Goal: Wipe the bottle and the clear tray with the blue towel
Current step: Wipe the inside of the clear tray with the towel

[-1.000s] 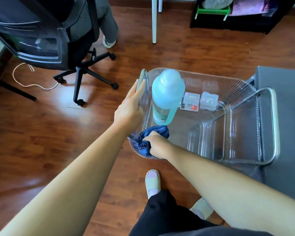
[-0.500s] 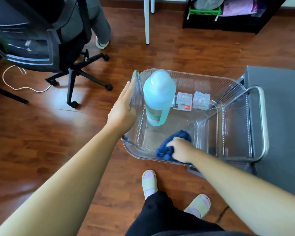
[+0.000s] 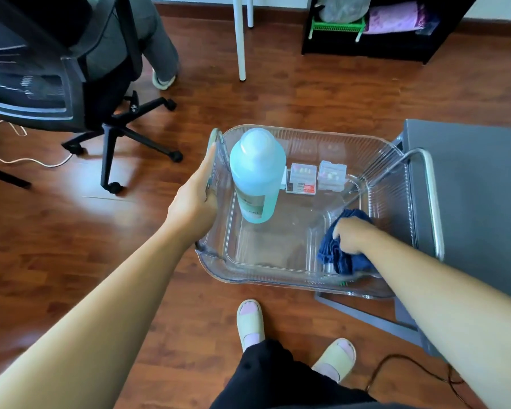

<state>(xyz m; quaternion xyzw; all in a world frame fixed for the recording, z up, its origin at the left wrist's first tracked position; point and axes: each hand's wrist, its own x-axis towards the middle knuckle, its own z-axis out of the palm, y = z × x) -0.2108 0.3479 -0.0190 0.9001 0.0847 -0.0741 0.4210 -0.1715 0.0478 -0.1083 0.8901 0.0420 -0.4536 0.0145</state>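
Dark blue bunched towel (image 3: 335, 255) sits in the near right corner of the clear ribbed plastic tray (image 3: 263, 280), with the right hand (image 3: 351, 234) curled tightly round it and pressing it down. Against the tray's left wall the left hand (image 3: 194, 199) lies flat, fingers straight. Farther in, the pale turquoise plastic bottle (image 3: 257, 172) stands upright near that wall, with two small clear boxes (image 3: 303, 177) just beside it.

Tray (image 3: 278, 280): bottle (image 3: 257, 178) standing inside at left; two small boxes (image 3: 303, 178) right of it, at back; towel (image 3: 334, 255) inside, front right. Chair (image 3: 71, 84) behind, left.
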